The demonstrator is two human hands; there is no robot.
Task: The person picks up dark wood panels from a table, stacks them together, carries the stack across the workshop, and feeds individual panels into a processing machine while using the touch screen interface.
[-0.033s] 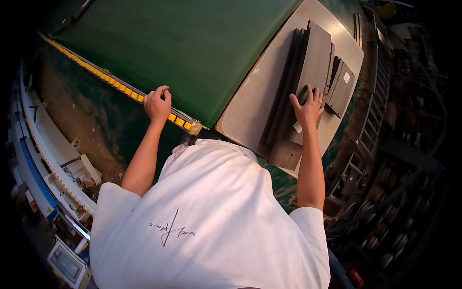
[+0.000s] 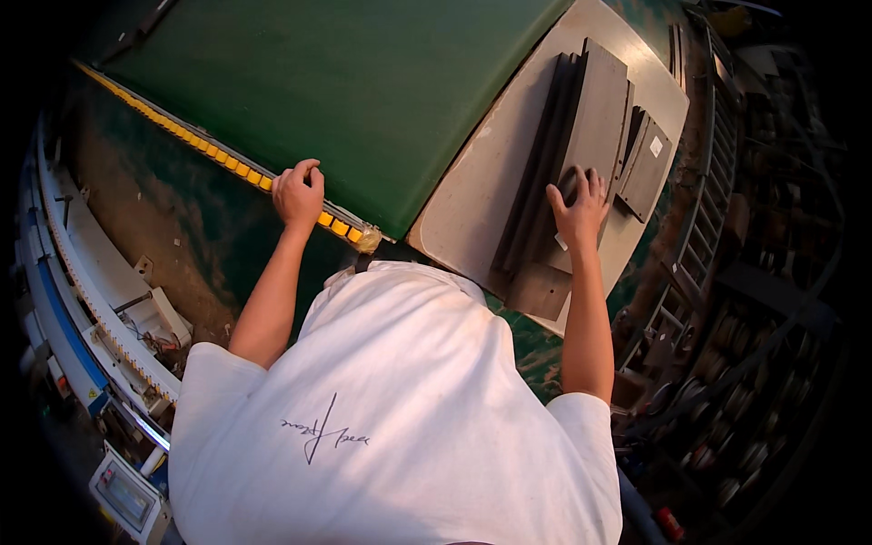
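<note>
My left hand (image 2: 298, 194) rests at the yellow-toothed edge strip (image 2: 223, 163) of a green surface (image 2: 318, 82). Its fingers are curled in, and whatever they may hold is hidden. Over a stack of long dark grey-brown boards (image 2: 595, 100), my right hand (image 2: 579, 207) lies with its fingers spread, touching the top board and gripping nothing. The boards lie lengthwise on a pale tabletop (image 2: 472, 191). A shorter board with a white label (image 2: 643, 168) is just to the right of that hand. At the near end of the stack is another short board (image 2: 538, 291).
A curved machine rail, white and blue (image 2: 68, 309), runs along the left, with a boxed control panel (image 2: 127, 495) at its near end. A ladder-like metal frame (image 2: 713, 191) stands beyond the tabletop's right side. Dark shelving with many round items (image 2: 727, 400) fills the lower right.
</note>
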